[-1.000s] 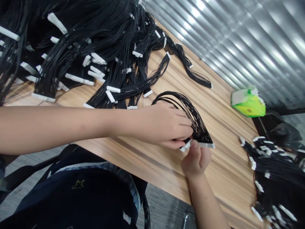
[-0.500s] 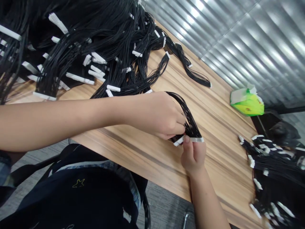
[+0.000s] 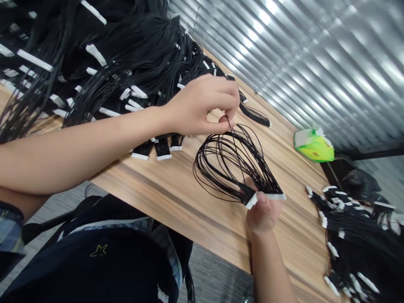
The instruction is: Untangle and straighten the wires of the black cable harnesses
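A looped wire harness (image 3: pixel 202 158) of thin black wires with white connectors at its ends is between my hands. My right hand (image 3: pixel 263 214) is closed on the two connector ends, its thumb pressed on top near the white connector (image 3: pixel 251 200); the other fingers are mostly hidden beneath. Above the loop, my left hand (image 3: pixel 213 103) pinches a thin black wire between thumb and forefinger, pulling it up from the bundle. The rest of the loop fans out in the air over the wooden table (image 3: pixel 176 185).
A large heap of similar black harnesses (image 3: pixel 135 46) covers the table's far left. Another pile (image 3: pixel 356 240) lies at the right. A green and yellow tissue pack (image 3: pixel 314 145) stands by the corrugated metal wall (image 3: pixel 284 50). The table's near edge runs above my lap.
My left hand has risen away from the connectors, drawing a wire up. The harness loop has spread open. My right hand keeps its hold on the connector ends.
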Available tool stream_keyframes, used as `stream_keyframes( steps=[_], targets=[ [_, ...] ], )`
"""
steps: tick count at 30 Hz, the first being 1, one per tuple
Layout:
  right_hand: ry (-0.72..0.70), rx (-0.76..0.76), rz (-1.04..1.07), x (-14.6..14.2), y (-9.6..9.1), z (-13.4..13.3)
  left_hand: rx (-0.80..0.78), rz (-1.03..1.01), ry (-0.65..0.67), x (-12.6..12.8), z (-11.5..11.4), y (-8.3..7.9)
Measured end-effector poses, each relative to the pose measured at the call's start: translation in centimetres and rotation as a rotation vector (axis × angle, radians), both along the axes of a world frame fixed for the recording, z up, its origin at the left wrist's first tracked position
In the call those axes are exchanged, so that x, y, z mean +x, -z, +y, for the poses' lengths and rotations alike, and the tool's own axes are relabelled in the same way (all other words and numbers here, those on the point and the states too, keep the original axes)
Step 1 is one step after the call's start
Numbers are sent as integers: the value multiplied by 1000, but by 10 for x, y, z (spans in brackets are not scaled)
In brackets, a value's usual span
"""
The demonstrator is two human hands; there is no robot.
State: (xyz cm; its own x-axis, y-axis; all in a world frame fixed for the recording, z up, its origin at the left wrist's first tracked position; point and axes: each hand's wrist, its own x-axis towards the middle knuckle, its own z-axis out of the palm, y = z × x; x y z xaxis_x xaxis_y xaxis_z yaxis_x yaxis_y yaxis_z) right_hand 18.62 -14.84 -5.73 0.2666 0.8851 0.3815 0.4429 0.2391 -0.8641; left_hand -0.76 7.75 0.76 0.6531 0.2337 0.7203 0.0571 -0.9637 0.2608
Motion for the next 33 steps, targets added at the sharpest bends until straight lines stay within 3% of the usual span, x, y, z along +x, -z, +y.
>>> stream_keyframes(
  steps=[5,7,9,13,15,19,24,30,33],
  targets=[
    [-149,34,-52,5,4,-4,-308,115,302,2,-3,8],
    [-236,34,-63,2,4,-4,-378,144,327,1,-3,10],
    [-283,20,-41,-3,2,-5,-269,183,295,2,0,13],
    [-305,-25,3,-10,-3,-7,105,257,245,4,6,22],
    [-292,-61,39,-12,-8,-7,99,264,238,5,5,24],
    [-225,-16,112,-15,-19,-4,-75,208,250,4,1,22],
    [-158,22,88,-18,-27,1,251,206,239,0,9,14],
    [-281,75,181,-23,-25,3,269,151,234,-1,3,6],
    [-316,13,166,-22,-21,-2,263,215,200,0,-2,10]
  ],
)
